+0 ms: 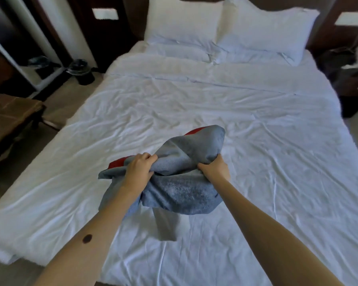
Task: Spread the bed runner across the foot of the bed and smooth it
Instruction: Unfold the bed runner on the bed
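White, creased bedding covers the bed [267, 157], seen from its foot, with two pillows [225, 32] stood against the headboard at the far end, a dark bench [10, 118] on the floor to the left and a small bin [81, 72] beyond it. Your bed runner [180, 190] — grey, with a red face showing at two edges — is not yet spread: it hangs as a loose bundle over the middle of the lower half of the mattress, sagging between your forearms, one flap dropping toward the sheet. Whether that flap touches the bedding cannot be told. Your left hand [140, 167] has its fingers curled over a gathered fold at the bundle's top; your right hand [214, 169] clenches a second fold just beside it, knuckles toward you. Both grips sit close together and high, which likely serves to keep the cloth's weight off the sheet while you sort out its layers. Judged from this, the task is at its start — you would need to find the long edge, draw your hands well apart toward the bed's sides, and lay the band nearer the foot than the bundle now hangs. Dragging it down could deepen the creases beneath.
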`<action>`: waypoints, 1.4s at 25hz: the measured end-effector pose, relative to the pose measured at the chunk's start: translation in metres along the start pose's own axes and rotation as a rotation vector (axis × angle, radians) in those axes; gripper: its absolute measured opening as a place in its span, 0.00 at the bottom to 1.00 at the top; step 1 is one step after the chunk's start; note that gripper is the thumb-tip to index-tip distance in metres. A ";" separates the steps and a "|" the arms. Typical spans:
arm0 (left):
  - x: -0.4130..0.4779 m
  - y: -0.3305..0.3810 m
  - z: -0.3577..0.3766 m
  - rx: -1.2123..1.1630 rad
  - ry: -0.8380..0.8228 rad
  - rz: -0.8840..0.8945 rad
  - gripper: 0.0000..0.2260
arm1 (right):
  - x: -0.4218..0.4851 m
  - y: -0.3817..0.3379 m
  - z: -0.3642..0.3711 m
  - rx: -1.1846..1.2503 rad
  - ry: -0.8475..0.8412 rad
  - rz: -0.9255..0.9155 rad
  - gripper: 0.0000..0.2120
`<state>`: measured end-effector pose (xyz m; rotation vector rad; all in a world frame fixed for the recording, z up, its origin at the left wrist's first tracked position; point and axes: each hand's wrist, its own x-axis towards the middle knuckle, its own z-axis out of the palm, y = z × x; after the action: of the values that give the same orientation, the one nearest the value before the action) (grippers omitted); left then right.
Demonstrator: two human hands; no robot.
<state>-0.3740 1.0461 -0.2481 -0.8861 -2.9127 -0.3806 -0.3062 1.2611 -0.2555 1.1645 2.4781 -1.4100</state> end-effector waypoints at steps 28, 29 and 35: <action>-0.056 -0.062 0.160 -0.474 0.073 -0.436 0.19 | 0.065 0.089 0.104 -0.504 0.071 -0.130 0.26; -0.065 -0.076 0.161 -0.488 0.051 -0.610 0.19 | 0.065 0.071 0.120 -0.520 0.009 -0.212 0.24; -0.118 -0.113 0.189 -0.778 -0.371 -1.160 0.24 | 0.043 0.036 0.212 -0.817 -0.192 -0.341 0.17</action>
<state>-0.3385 0.9403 -0.4716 0.9977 -3.2575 -1.5809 -0.3766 1.1351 -0.4207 0.4321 2.7273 -0.3804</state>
